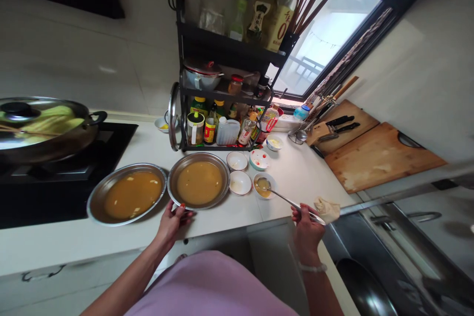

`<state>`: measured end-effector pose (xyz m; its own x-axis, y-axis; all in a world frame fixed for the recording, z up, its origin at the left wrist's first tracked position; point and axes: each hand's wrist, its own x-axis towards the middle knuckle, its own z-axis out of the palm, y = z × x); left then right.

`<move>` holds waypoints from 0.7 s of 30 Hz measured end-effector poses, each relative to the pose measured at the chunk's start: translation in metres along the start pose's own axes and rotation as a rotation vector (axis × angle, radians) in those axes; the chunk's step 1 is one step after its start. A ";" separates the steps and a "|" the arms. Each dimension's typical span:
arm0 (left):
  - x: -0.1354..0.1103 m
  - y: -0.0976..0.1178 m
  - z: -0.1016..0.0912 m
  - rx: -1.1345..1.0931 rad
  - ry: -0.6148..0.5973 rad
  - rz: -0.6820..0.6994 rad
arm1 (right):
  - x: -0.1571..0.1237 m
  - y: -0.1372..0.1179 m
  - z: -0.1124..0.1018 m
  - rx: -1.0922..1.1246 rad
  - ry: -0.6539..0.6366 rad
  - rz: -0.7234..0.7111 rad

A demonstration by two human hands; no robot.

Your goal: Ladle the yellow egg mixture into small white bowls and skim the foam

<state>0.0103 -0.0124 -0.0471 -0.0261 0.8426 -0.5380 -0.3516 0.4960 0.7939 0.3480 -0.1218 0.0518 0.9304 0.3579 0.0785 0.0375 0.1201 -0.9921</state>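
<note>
The biggest thing is the white counter (296, 173), which holds up nearly all the bowls. A black rack (225, 96) stands at its far side, maybe so the bottles stay out of the way. On the left, a covered pan (66, 148) sits on the stove.

Next come two metal bowls with brown soupy liquid in them. The left bowl (98, 197) is by the stove. The right bowl (225, 180) is in the middle, probably so it is easy to reach.

The left hand (172, 222) is at that bowl's near rim, perhaps to keep it steady. Its fingers are bent, but I cannot tell if they pinch the rim.

The right hand (309, 229) has its fingers closed around a spoon (283, 197). It holds the handle, so the hand stays away from the wet end. The spoon's round end is in a small white bowl (263, 175) of yellow-brown liquid.
</note>
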 end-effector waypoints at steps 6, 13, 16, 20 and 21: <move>0.001 -0.001 -0.001 0.008 -0.013 -0.006 | -0.021 -0.015 0.025 0.053 -0.126 0.029; -0.003 0.002 0.001 -0.017 -0.012 -0.007 | -0.057 -0.002 0.068 0.020 -0.349 -0.008; -0.003 0.002 0.001 -0.026 -0.010 -0.012 | -0.073 0.008 0.073 -0.030 -0.508 -0.140; -0.002 0.002 0.001 -0.037 -0.006 -0.018 | -0.079 0.012 0.064 -0.057 -0.736 -0.398; -0.002 0.002 0.000 -0.040 -0.010 -0.017 | -0.077 0.011 0.060 -0.069 -0.763 -0.445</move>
<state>0.0101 -0.0133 -0.0441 -0.0102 0.8366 -0.5478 -0.3891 0.5013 0.7729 0.2547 -0.0924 0.0408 0.3280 0.8146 0.4784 0.3833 0.3481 -0.8555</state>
